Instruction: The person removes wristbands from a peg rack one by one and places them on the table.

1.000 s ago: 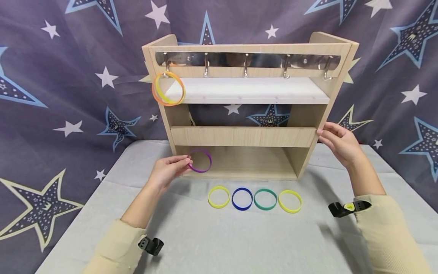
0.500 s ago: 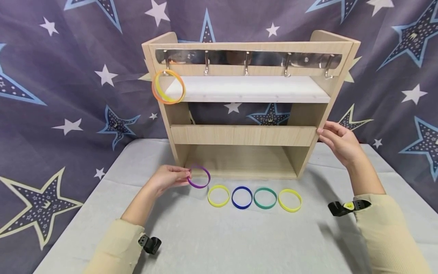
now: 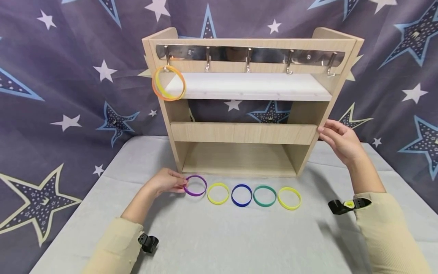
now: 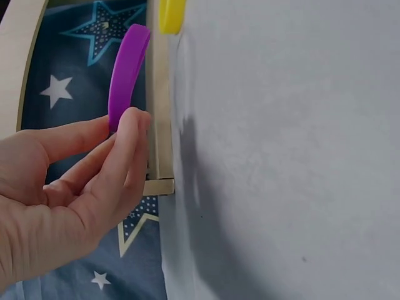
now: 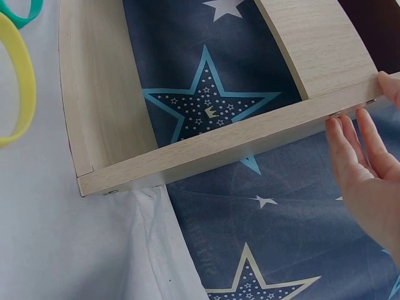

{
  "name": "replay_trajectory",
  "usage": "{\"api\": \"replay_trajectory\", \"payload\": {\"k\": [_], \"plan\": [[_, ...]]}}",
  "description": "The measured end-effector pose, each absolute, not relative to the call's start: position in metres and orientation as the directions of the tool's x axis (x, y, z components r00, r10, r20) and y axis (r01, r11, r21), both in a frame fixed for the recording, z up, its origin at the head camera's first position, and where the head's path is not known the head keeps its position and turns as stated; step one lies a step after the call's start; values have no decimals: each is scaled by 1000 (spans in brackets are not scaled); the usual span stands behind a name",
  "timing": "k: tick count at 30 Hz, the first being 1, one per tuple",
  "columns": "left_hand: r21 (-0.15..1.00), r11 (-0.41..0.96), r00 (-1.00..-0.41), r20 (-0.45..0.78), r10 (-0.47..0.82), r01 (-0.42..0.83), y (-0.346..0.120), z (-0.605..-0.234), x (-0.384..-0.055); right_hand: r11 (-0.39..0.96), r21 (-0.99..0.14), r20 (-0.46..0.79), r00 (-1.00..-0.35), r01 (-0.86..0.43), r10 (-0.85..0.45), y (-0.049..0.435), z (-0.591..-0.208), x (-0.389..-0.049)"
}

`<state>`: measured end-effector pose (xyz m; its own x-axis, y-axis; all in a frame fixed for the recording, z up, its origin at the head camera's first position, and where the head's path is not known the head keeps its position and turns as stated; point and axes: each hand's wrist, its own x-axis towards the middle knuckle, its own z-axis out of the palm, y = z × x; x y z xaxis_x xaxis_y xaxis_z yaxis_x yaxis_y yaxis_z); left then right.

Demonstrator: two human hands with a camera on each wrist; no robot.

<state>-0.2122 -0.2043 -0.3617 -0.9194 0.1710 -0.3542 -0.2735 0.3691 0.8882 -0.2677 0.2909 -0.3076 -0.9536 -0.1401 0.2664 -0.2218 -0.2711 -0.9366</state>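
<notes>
Between the thumb and fingers of my left hand is a purple wristband, pinched by its left side. It is at table height just in front of the wooden shelf rack; in the left wrist view the purple wristband stands edge-on. To its right a yellow wristband, a blue one, a green one and another yellow one lie in a row. My right hand holds the rack's right side panel, thumb at its front edge, fingertips against the outer face.
A metal strip with several hooks runs along the rack's top front. On its leftmost hook hang an orange wristband and a yellow wristband. A grey cloth covers the table, and a star-patterned curtain hangs behind.
My left hand has lowered the purple wristband from in front of the rack's bottom compartment to the left end of the row. My right hand stays at the side panel.
</notes>
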Motion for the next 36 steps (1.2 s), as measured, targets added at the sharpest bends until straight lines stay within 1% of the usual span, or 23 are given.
{"api": "replay_trajectory", "payload": {"k": [4, 11, 23, 26, 30, 36], "plan": [[874, 405, -917, -361, 173, -268, -204, -364, -211, -260, -941, 257, -957, -216, -135, 292, -307, -267], [832, 489, -907, -385, 170, -262, -203, -364, -206, -279, -937, 258, -956, -211, -141, 291, -309, -268], [802, 561, -935, -329, 128, -206, -204, -359, -204, -295, -932, 261, -954, -210, -146, 294, -311, -265], [793, 579, -949, -299, 101, -189, -206, -356, -204, -285, -934, 265, -952, -215, -152, 293, -311, -266], [785, 606, -972, -222, 80, -130, -210, -348, -206, -277, -936, 267, -952, -219, -149, 293, -311, -266], [815, 577, -989, -120, 92, -45, -215, -331, -209, -275, -935, 273, -950, -225, -149, 291, -309, -267]]}}
